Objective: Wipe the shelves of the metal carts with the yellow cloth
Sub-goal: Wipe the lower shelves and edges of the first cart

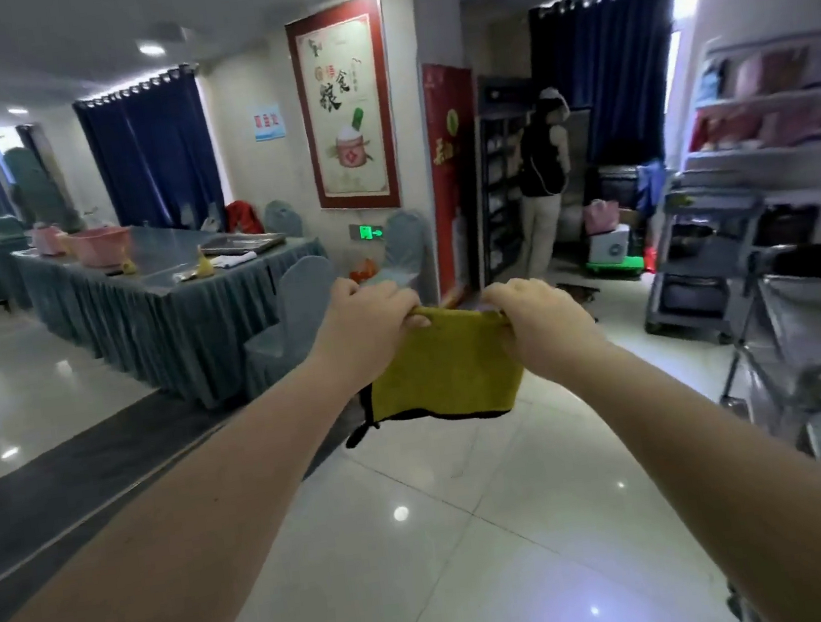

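Observation:
A yellow cloth (443,366) with a black hem hangs in front of me, stretched between both hands at its top edge. My left hand (366,324) pinches the top left corner and my right hand (538,318) pinches the top right corner. Both arms are held out over the tiled floor. A metal cart (817,354) with shiny shelves and tube legs stands at the right edge, apart from the cloth. Its lower part runs out of view.
A grey plastic cart (704,274) stands behind the metal one. A long skirted table (159,300) with pink tubs and a tray is at the left, with covered chairs (290,320) beside it. A person (545,180) stands at a cabinet at the back. Open tiled floor (426,541) lies ahead.

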A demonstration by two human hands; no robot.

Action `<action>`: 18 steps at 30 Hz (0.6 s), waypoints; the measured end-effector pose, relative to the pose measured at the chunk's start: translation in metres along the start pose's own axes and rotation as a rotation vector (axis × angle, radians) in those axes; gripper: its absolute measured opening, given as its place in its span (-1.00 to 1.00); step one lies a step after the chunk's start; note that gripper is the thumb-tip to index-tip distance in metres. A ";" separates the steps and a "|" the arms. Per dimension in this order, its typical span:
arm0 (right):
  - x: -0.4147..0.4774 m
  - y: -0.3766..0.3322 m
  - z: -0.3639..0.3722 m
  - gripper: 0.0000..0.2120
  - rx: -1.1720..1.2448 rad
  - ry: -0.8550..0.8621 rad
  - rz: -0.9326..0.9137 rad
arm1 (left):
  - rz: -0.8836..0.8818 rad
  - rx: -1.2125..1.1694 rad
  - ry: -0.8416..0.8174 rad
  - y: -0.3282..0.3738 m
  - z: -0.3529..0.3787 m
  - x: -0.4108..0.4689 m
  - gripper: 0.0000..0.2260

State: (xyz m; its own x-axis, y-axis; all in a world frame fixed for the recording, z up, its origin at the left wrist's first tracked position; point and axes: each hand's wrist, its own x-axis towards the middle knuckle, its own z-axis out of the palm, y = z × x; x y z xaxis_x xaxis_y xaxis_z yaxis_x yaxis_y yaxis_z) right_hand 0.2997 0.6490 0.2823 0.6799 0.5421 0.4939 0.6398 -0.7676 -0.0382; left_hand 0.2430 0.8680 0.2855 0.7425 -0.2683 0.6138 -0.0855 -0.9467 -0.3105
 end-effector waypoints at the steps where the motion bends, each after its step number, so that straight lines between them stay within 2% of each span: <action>1: 0.010 0.013 0.010 -0.74 -0.046 -0.001 0.041 | 0.028 -0.056 0.007 -0.003 0.025 0.019 -0.58; 5: 0.037 0.069 0.045 -0.81 -0.098 0.006 0.302 | 0.154 -0.231 0.031 0.004 0.112 0.099 -0.61; 8: 0.035 0.111 0.062 -0.81 -0.097 -0.001 0.468 | 0.260 -0.376 0.014 0.037 0.164 0.149 -0.67; 11: 0.019 0.156 0.082 -0.81 -0.144 -0.013 0.612 | 0.339 -0.520 -0.082 0.091 0.214 0.185 -0.84; 15: -0.012 0.227 0.121 -0.82 -0.141 -0.004 0.833 | 0.428 -0.655 -0.142 0.174 0.286 0.226 -0.87; 18: -0.033 0.277 0.143 -0.81 -0.034 0.069 1.000 | 0.476 -0.754 -0.216 0.233 0.328 0.259 -0.85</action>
State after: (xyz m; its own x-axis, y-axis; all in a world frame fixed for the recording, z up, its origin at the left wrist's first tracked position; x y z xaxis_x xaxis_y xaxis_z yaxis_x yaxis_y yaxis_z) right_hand 0.5062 0.4673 0.1316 0.8765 -0.3781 0.2980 -0.2258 -0.8695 -0.4393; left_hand 0.6331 0.6368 0.1341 0.6195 -0.6926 0.3697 -0.7687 -0.6307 0.1065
